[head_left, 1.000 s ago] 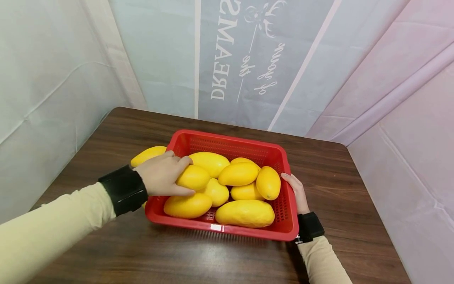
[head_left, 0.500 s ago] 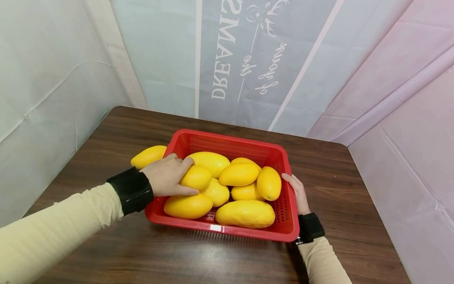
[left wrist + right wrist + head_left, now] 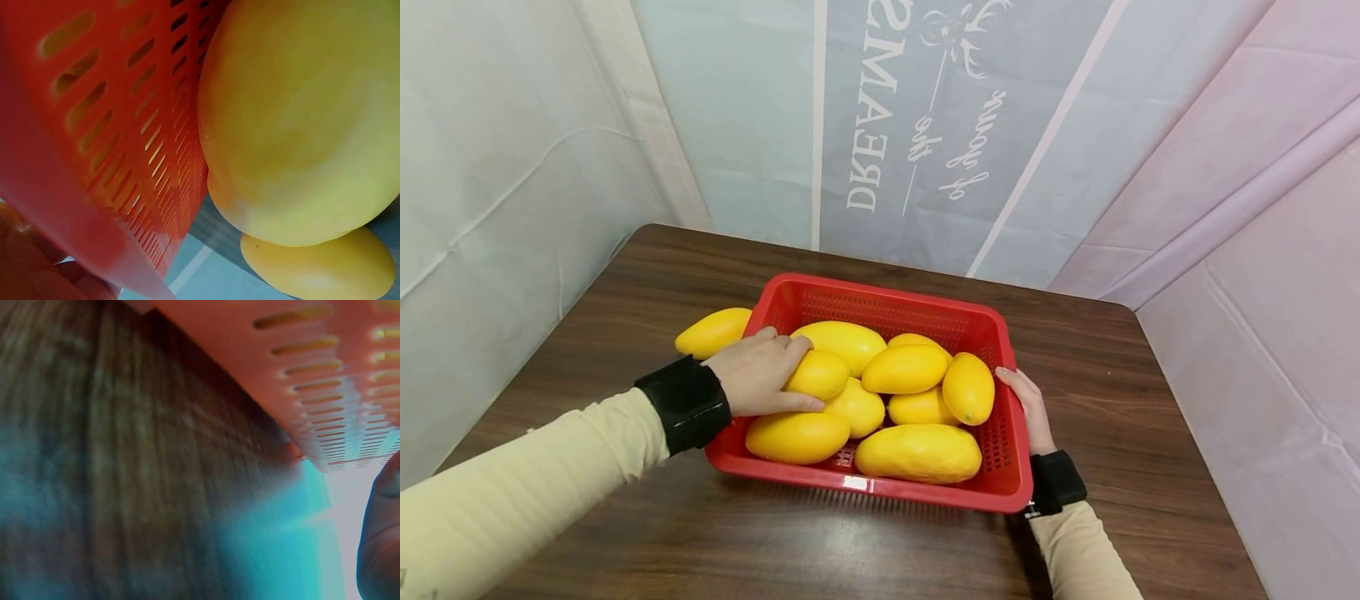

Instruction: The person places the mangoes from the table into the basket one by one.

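In the head view, a red plastic basket (image 3: 891, 492) with slotted walls holds several yellow mangoes. My left hand (image 3: 760, 371) reaches over its left rim, thumb and fingers around a mango (image 3: 820, 374) on top of the pile; the far side of that mango is covered by the hand. Fingers (image 3: 37, 262) of this hand show inside the rim in the left wrist view. My right hand (image 3: 1028, 407) grips the right rim, thumb over the edge, the other fingers mostly hidden. A longer, wrinkled yellow fruit (image 3: 917, 452) lies at the basket's front.
Outside the left wall, another mango (image 3: 711, 332) lies on the dark wooden table (image 3: 820, 550), and a large yellow fruit (image 3: 306, 125) fills much of the left wrist view. Pale curtains (image 3: 520, 167) hang around the table, with a printed cloth (image 3: 895, 125) behind.
My left hand has shifted slightly to the right, and the mango under it has moved a little the same way. The right hand and basket stay practically still.
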Motion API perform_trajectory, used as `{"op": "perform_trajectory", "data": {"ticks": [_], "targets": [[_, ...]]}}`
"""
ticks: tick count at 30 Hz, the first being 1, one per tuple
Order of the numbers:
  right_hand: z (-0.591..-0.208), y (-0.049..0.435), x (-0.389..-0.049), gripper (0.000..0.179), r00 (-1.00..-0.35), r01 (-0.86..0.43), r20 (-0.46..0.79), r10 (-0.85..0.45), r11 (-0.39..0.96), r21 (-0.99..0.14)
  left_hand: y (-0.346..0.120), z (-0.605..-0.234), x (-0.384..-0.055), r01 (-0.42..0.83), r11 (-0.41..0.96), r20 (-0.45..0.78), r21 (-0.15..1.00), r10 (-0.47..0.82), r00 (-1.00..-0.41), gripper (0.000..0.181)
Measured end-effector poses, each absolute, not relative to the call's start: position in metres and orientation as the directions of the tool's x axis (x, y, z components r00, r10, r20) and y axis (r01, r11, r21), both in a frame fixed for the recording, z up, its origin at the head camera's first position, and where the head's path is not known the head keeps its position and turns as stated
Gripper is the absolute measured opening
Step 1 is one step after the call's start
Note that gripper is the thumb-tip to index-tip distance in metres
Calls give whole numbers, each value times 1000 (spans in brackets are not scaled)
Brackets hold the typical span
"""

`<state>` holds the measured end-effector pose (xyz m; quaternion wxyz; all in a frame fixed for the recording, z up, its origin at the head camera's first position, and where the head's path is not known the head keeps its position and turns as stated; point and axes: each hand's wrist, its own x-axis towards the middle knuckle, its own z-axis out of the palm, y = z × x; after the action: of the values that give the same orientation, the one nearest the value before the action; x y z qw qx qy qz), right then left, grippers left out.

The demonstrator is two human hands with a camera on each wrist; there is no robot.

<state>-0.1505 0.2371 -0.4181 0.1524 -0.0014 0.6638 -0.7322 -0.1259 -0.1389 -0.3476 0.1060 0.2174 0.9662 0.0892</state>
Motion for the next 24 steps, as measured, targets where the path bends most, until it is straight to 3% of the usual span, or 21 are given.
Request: {"op": "perform_trajectory", "data": {"ticks": [10,24], "targets": [[-422,238,-152,52,-952,227,-206,-226,-73,-971,-145,-342,-127,374,887,-186,270,429,-884,91],[-421,238,-151,53,-950,226,-197,-244,-96,-969,-172,-334,-130,322,875,-134,361,391,-911,66]]}}
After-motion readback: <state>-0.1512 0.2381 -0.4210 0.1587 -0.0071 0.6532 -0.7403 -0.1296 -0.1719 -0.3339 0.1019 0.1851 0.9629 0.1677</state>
